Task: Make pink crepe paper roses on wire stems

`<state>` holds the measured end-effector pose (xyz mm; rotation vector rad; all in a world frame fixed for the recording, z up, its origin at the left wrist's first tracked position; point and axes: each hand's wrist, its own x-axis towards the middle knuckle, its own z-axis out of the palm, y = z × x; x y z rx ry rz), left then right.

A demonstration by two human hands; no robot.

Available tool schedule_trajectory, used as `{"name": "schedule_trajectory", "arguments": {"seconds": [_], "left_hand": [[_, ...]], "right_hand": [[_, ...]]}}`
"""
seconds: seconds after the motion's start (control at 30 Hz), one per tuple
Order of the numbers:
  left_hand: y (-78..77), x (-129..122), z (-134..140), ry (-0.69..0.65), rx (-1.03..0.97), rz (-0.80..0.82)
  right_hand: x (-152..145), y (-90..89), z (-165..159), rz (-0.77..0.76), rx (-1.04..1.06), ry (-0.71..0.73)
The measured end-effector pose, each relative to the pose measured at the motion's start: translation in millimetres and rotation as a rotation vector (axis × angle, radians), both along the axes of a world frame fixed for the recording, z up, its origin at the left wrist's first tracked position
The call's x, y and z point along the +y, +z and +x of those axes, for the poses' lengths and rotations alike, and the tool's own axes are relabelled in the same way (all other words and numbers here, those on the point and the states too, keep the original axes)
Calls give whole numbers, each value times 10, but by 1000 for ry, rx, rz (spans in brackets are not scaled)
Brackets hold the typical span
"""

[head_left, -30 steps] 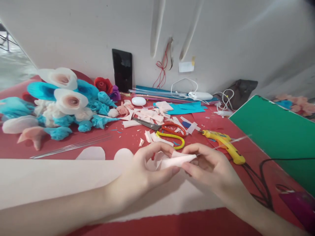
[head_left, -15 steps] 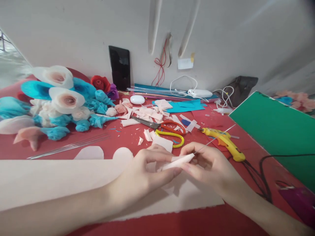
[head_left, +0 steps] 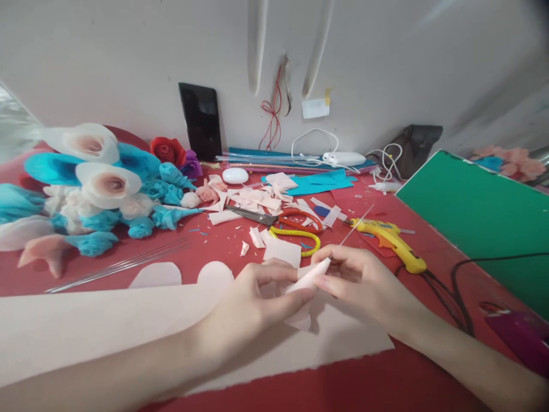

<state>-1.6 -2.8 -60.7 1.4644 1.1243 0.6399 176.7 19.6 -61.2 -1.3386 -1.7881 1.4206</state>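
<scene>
Between both hands is a pale pink paper bud (head_left: 309,278), wrapped around a thin metal wire (head_left: 355,225) that sticks out to the upper right. My left hand (head_left: 261,297) pinches the wide lower end of the bud between thumb and fingers. My right hand (head_left: 358,280) grips its narrow end, where the wire comes out. A loose flap of the paper hangs beneath the bud. Under the hands lies a large pale pink paper sheet (head_left: 128,320). Two rounded paper petals (head_left: 156,276) lie along its far edge.
Scissors (head_left: 274,220) with red and yellow handles lie among paper scraps (head_left: 257,200). A yellow glue gun (head_left: 392,243) with a black cord is at right, beside a green board (head_left: 480,229). Paper flowers (head_left: 107,183) are piled left, near several wires (head_left: 115,266). A phone (head_left: 201,121) leans on the wall.
The bud and wire have tilted more upright, the wire's tip swinging left. Both hands keep hold of the bud. The whole view has shifted slightly.
</scene>
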Motion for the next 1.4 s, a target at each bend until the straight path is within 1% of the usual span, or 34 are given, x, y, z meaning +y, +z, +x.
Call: {"name": "schedule_trajectory", "arguments": {"seconds": [0.2, 0.3, 0.33, 0.4, 0.43, 0.47, 0.5, 0.53, 0.6, 0.67, 0.77, 0.87, 1.0, 1.1, 1.2, 1.3, 1.4], "left_hand": [[-43, 1, 12, 26, -153, -142], [-57, -5, 2, 40, -203, -181], [-57, -8, -3, 47, -207, -188], [-53, -12, -13, 56, -206, -201], [-51, -14, -17, 57, -202, -207], [-49, -15, -20, 57, -196, -212], [-50, -16, -22, 58, -191, -216], [-54, -16, -22, 59, -188, -218], [-73, -18, -19, 63, -200, -224], [-104, -23, -13, 72, -222, -234], [-152, -32, -5, 108, -245, -246], [-178, -37, -2, 117, -282, -265], [-173, -32, -2, 106, -316, -251], [-167, -29, -1, 102, -362, -248], [-174, -30, 1, 92, -400, -249], [-186, -31, 1, 100, -382, -230], [-190, -33, -1, 108, -381, -241]], "right_hand": [[14, 5, -36, -36, 10, -15], [4, 74, -16, -12, 15, 15], [6, 109, 19, 15, 0, 22], [36, 170, 152, 114, -66, -8], [68, 183, 253, 191, -142, -59], [114, 178, 375, 291, -242, -148], [173, 152, 514, 399, -369, -235], [244, 105, 663, 499, -548, -314], [402, -34, 964, 541, -693, -451], [549, -185, 1216, 488, -778, -495], [674, -332, 1440, 361, -819, -484], [678, -367, 1513, 270, -779, -473], [631, -377, 1528, 193, -625, -518], [607, -377, 1524, 117, -456, -591], [566, -334, 1485, 32, -249, -641], [504, -270, 1401, -17, -49, -646], [456, -226, 1286, -31, 94, -636]]}}
